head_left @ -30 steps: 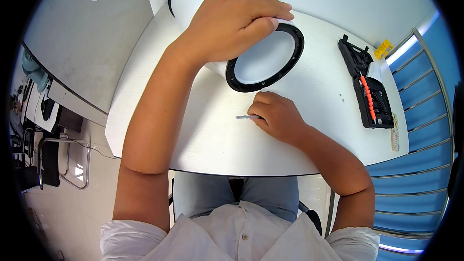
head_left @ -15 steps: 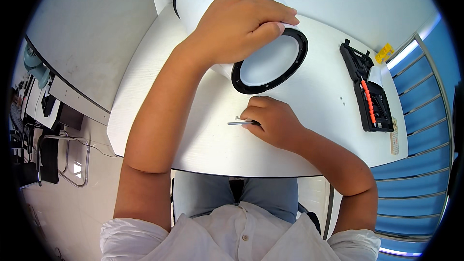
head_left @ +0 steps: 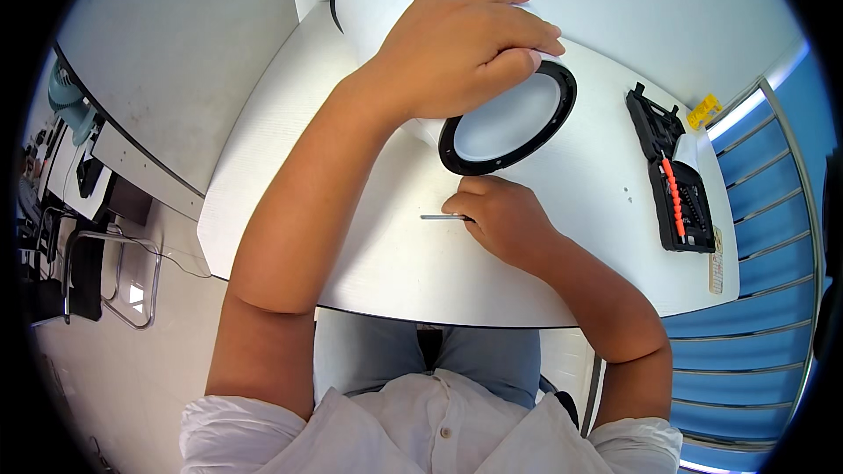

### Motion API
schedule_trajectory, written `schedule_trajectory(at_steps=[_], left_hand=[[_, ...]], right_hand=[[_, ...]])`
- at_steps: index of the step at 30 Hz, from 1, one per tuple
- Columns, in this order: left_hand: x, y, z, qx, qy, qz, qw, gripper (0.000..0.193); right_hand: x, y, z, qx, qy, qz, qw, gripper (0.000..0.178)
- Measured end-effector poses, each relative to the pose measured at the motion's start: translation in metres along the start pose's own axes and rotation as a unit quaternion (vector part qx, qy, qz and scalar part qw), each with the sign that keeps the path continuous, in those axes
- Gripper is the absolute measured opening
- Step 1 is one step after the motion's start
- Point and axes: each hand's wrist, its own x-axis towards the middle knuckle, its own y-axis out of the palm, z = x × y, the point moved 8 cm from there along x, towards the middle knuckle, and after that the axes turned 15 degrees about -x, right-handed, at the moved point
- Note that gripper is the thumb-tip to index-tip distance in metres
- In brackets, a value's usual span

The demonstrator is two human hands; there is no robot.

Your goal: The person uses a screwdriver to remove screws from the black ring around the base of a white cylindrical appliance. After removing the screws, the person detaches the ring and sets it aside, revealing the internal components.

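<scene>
A white cylindrical appliance (head_left: 356, 7) lies on its side on the white table (head_left: 386, 268), its black-ringed round end (head_left: 452, 156) toward me. My left hand (head_left: 465, 44) rests over its side near that ring, fingers spread and flat on the surface. Below the ring, just above the tabletop, my right hand (head_left: 509, 219) is closed on a thin screwdriver (head_left: 439, 218). The metal shaft points left; most of the dark handle is hidden in the fist.
At the right lies an opened black tool case (head_left: 659, 123) with an orange flexible shaft (head_left: 673, 197). A yellow piece (head_left: 704, 111) and a pale strip (head_left: 716, 262) sit near the right edge. Small dark specks (head_left: 627, 194) dot the table. Metal railing (head_left: 784, 132) runs beyond it.
A small screw-like piece seen by my right fingertips earlier no longer shows. The right fingers have shifted slightly on the screwdriver. My left hand stays on the appliance; the whole view has shifted a little.
</scene>
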Motion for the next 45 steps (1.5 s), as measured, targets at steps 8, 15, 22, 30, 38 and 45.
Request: schedule_trajectory(at_steps=[8,15,22,30,38,45], left_hand=[[0.001,0.0,0.0,-0.008,-0.005,0.008,1.0,0.032],[0.0,-0.001,0.001,-0.006,-0.006,0.009,1.0,0.034],[0.001,0.001,0.0,0.006,0.007,-0.005,1.0,0.033],[-0.001,0.001,0.002,0.006,0.005,-0.006,1.0,0.033],[0.001,0.002,0.0,0.008,-0.007,0.039,0.999,0.035],[0.001,0.002,0.001,0.006,-0.01,0.038,0.999,0.035]], right_hand=[[0.002,0.002,0.001,-0.016,-0.025,-0.028,0.999,0.021],[0.004,0.003,0.003,0.001,-0.025,-0.026,0.999,0.018],[0.003,0.003,0.009,0.021,-0.05,-0.042,0.998,0.018],[0.005,0.006,0.007,0.018,-0.054,-0.024,0.998,0.019],[0.005,0.009,0.002,0.018,-0.059,-0.003,0.998,0.018],[0.003,0.005,0.003,0.024,-0.066,-0.017,0.997,0.012]])
